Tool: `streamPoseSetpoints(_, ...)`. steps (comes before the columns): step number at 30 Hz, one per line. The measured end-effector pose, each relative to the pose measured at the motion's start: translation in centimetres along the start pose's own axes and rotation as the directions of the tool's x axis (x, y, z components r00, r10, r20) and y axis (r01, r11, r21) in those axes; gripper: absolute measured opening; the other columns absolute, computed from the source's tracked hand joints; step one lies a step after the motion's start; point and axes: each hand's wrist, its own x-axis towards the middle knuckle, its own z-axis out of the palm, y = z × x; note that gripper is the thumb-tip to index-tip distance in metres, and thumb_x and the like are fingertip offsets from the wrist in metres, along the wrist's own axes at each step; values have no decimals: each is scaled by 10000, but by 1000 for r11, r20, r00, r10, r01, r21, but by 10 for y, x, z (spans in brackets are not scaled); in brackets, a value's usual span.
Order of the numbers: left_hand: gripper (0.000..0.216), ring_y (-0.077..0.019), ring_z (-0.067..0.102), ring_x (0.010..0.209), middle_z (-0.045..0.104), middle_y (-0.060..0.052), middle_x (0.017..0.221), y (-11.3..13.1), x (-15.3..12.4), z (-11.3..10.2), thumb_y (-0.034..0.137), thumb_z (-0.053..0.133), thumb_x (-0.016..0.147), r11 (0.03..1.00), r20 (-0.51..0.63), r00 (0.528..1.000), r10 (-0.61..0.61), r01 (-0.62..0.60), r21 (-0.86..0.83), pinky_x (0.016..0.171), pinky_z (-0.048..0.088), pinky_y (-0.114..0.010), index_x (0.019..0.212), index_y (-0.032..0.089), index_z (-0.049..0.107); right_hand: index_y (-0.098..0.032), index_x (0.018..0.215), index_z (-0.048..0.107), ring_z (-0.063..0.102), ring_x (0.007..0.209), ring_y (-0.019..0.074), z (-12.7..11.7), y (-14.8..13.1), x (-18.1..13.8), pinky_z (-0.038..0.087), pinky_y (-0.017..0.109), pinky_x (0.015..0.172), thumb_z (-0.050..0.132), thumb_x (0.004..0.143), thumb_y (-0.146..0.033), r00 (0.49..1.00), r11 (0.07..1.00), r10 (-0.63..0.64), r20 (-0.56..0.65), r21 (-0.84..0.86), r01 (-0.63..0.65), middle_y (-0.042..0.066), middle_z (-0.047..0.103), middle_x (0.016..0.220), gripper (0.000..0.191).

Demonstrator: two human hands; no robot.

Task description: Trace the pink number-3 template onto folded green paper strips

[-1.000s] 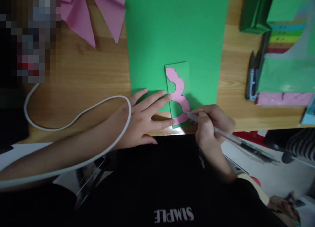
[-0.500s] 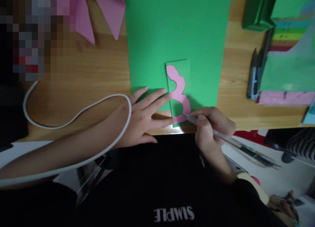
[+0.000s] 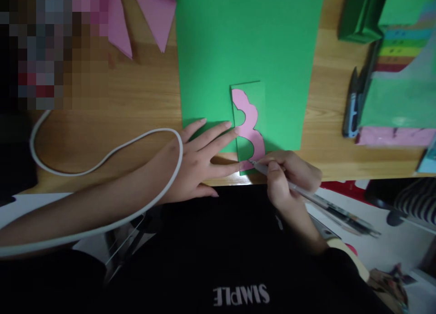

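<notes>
A pink scalloped paper cutout (image 3: 251,119) lies on a narrow green folded paper strip (image 3: 260,96). The strip rests partly on a large green sheet (image 3: 245,41) and reaches toward the table's near edge. My left hand (image 3: 199,162) is flat with its fingers spread, the fingertips touching the left edge of the strip and cutout. In my right hand (image 3: 291,173) is a pen (image 3: 315,196), its tip at the inner curve near the cutout's lower end. A dark line runs along the cutout's edge.
Folded pink paper (image 3: 153,14) lies at the upper left. A white cable (image 3: 112,155) loops over the table and across my left forearm. Blue-handled snips (image 3: 351,110), a green folded paper block (image 3: 363,19) and packs of coloured paper (image 3: 395,100) lie on the right.
The pen tip and my right hand have moved slightly left along the cutout's lower inner curve. My left hand keeps its place on the paper.
</notes>
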Motion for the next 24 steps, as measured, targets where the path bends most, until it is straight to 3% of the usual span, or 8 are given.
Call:
streamPoseSetpoints(8, 744, -353, 299, 1479, 286, -153, 1615, 0, 0, 0, 574, 775, 767, 1000, 14, 1000, 7, -7, 18, 1165, 241, -583, 1426, 372, 496, -220, 732, 653, 612, 529, 93, 1, -2, 5, 497, 231, 523, 530, 837, -111, 997, 996, -44, 68, 78, 39, -49, 717, 655, 195)
streamPoseSetpoints(14, 716, -357, 315, 1469, 304, -112, 1614, -1, -1, 3, 554, 765, 789, 1000, -25, 1000, -1, 1, -7, 1174, 226, -569, 1427, 381, 491, -212, 729, 669, 610, 552, 83, 1, 0, 7, 477, 218, 540, 536, 869, -167, 992, 995, 11, 127, 93, -23, -46, 703, 644, 198)
streamPoseSetpoints(19, 764, -348, 286, 1485, 294, -162, 1609, -2, -2, 5, 556, 804, 745, 1000, -35, 999, 17, -17, 9, 1173, 206, -569, 1421, 372, 499, -211, 700, 679, 600, 559, 78, 0, 2, 7, 455, 215, 545, 556, 874, -169, 985, 980, 58, 165, 176, -87, -49, 699, 651, 217)
streamPoseSetpoints(21, 771, -348, 270, 1491, 276, -168, 1615, -2, -2, 6, 567, 810, 730, 1000, -22, 1000, 18, -18, 14, 1172, 198, -568, 1413, 376, 508, -214, 705, 699, 606, 561, 85, 0, 3, 5, 446, 216, 528, 590, 881, -203, 978, 961, 112, 176, 233, -152, -47, 706, 652, 207)
streamPoseSetpoints(24, 764, -355, 266, 1491, 247, -146, 1630, -2, -2, 7, 597, 796, 728, 1000, -13, 1000, 13, -13, 29, 1180, 178, -559, 1408, 390, 516, -224, 735, 723, 577, 519, 87, 2, 8, 2, 421, 213, 477, 645, 879, -277, 962, 889, 261, 78, 369, -271, -48, 703, 642, 172)
